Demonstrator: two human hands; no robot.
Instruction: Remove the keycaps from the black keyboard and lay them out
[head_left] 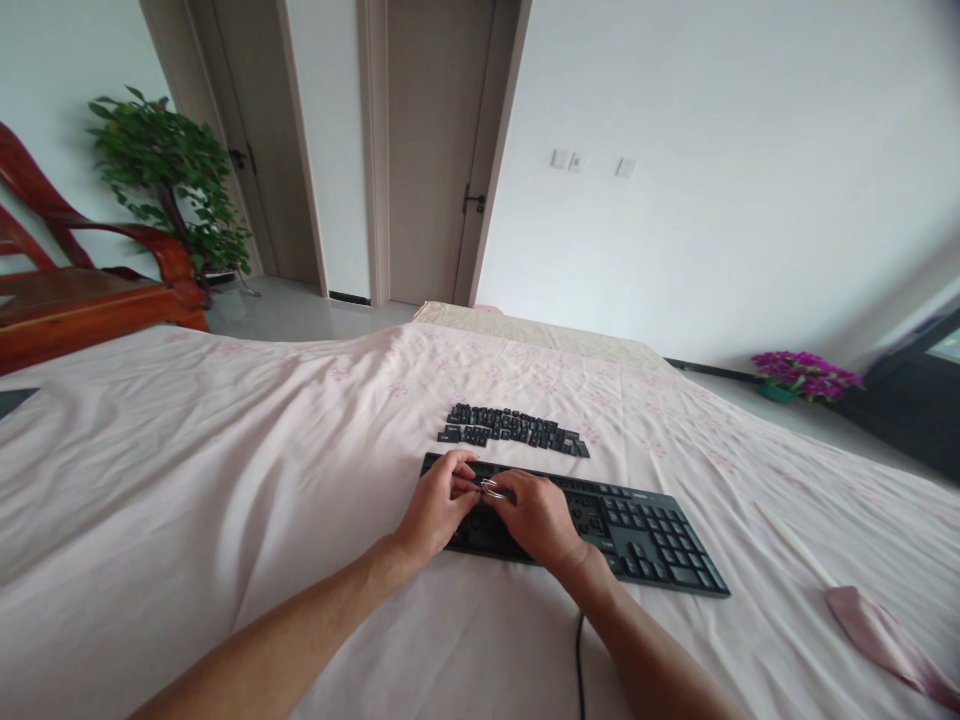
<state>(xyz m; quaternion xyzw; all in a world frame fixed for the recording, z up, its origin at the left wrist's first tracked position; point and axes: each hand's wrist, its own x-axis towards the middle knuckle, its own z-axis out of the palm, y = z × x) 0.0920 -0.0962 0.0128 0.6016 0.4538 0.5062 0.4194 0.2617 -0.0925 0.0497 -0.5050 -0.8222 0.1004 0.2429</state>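
A black computer keyboard [660, 540] lies on the pink bedsheet below my hands, its number pad and right-hand keys in place. Part of its left and middle section shows bare, without keycaps. My right hand [541, 512] is closed on a thin silvery wire keycap puller [492, 488], whose loops show at the fingertips. Close beside it, my left hand [441, 500] is pinched over the keyboard's left part; what its fingertips hold is too small to make out. Just beyond the keyboard, loose black keycaps [517, 427] lie in rough rows on the sheet.
The keyboard's black cable [580, 665] runs toward me. A pink cloth piece with a pale stick [874, 625] lies at right. A dark flat object [16, 401] sits at the left edge. Beyond the bed are a wooden chair [97, 310], a green plant [169, 180] and purple flowers [806, 372].
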